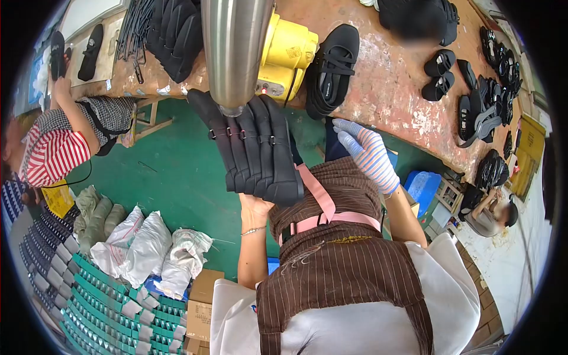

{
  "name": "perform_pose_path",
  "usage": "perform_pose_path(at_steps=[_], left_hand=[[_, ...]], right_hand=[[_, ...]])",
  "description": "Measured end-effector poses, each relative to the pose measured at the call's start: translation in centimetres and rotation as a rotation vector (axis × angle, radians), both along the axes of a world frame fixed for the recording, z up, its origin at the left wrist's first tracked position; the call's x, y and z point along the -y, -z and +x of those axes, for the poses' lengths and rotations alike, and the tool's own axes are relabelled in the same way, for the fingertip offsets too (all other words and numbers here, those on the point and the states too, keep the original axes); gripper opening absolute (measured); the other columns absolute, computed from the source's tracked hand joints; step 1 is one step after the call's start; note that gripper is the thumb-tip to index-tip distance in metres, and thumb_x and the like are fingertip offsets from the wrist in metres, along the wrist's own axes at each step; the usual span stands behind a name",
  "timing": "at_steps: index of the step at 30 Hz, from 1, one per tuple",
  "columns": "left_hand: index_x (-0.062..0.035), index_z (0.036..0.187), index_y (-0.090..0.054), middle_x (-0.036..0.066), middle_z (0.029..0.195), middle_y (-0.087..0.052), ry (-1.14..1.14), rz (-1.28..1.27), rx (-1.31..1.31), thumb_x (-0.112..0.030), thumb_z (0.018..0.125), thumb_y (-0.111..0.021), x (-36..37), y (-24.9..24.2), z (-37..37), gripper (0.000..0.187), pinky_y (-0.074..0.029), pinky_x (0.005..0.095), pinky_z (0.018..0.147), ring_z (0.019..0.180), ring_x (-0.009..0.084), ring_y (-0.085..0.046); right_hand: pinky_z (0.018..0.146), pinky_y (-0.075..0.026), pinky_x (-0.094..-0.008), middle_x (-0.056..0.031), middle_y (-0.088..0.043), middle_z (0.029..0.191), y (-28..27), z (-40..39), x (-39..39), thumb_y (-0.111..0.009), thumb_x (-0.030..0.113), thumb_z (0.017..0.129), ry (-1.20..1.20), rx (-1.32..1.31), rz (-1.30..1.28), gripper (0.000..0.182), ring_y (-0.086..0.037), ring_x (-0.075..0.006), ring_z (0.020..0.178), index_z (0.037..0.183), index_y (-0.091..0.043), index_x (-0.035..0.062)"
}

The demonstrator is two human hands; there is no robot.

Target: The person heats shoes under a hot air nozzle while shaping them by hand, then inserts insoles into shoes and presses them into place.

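Observation:
My left hand, bare and with a bracelet at the wrist, supports several black buckle-strap shoes pressed side by side. Its palm shows under their near ends, and the fingers are mostly hidden beneath them. The far ends of these shoes lie just below the mouth of a thick steel tube. My right hand wears a striped knit glove in blue and pink. Its fingers stretch out near the table edge, with nothing held in them. Beyond it, a pair of black strappy shoes stands on the worn table.
A yellow machine sits behind the tube. More black shoes lie left of it, and several sandals at the right. Co-workers sit at far left and far right. White sacks and green racks occupy the floor at lower left.

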State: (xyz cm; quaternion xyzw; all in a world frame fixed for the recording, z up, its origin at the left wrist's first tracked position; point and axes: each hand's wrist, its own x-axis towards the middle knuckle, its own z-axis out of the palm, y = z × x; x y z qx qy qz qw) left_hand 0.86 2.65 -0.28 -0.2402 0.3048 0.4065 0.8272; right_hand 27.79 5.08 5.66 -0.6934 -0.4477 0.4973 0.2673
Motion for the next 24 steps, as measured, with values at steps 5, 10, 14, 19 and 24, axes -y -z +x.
perform_pose_path(at_steps=[5,10,14,19,24], left_hand=[[-0.0028,0.143,-0.041,0.022,0.141,-0.045,-0.080,0.022,0.084,-0.054,0.090,-0.051,-1.6,-0.1,0.3,0.075,-0.041,0.0557,0.102,0.123,0.0406,-0.050],[-0.0021,0.146,-0.036,0.019,0.140,-0.046,-0.142,0.071,-0.013,-0.054,0.088,-0.053,-2.3,0.4,0.4,0.080,-0.040,0.0545,0.102,0.124,0.0372,-0.049],[0.0009,0.148,-0.028,0.019,0.140,-0.046,-0.123,0.162,0.261,-0.055,0.088,-0.054,-2.0,0.4,-0.2,0.086,-0.040,0.0530,0.101,0.124,0.0363,-0.049],[0.0032,0.148,-0.027,0.020,0.137,-0.048,-0.111,0.147,0.224,-0.058,0.089,-0.051,-0.7,-0.4,-0.6,0.089,-0.043,0.0531,0.097,0.118,0.0369,-0.054],[0.0041,0.146,-0.030,0.021,0.130,-0.054,0.010,0.150,0.087,-0.058,0.093,-0.045,1.3,-0.9,-1.2,0.084,-0.051,0.0528,0.085,0.100,0.0362,-0.063]], right_hand=[[0.088,-0.050,-0.0319,-0.0204,-0.069,0.111,-0.5,0.1,-0.1,-0.060,0.014,0.094,-0.038,0.042,-0.033,0.032,-0.067,-0.0252,0.098,0.122,-0.062,-0.0024],[0.088,-0.050,-0.0325,-0.0211,-0.068,0.110,-0.5,0.6,0.2,-0.060,0.014,0.094,-0.047,0.069,0.000,0.032,-0.068,-0.0265,0.101,0.121,-0.062,-0.0022],[0.088,-0.050,-0.0329,-0.0213,-0.068,0.110,-0.6,0.6,0.2,-0.060,0.013,0.093,-0.061,0.084,0.023,0.033,-0.068,-0.0272,0.100,0.122,-0.062,-0.0020],[0.087,-0.050,-0.0337,-0.0215,-0.068,0.111,-0.6,0.4,0.1,-0.061,0.013,0.093,-0.090,0.097,0.012,0.033,-0.068,-0.0289,0.099,0.122,-0.061,-0.0019],[0.087,-0.051,-0.0347,-0.0225,-0.068,0.110,-1.1,0.3,-0.2,-0.061,0.013,0.092,-0.109,0.098,-0.001,0.033,-0.067,-0.0308,0.100,0.122,-0.061,-0.0019]])
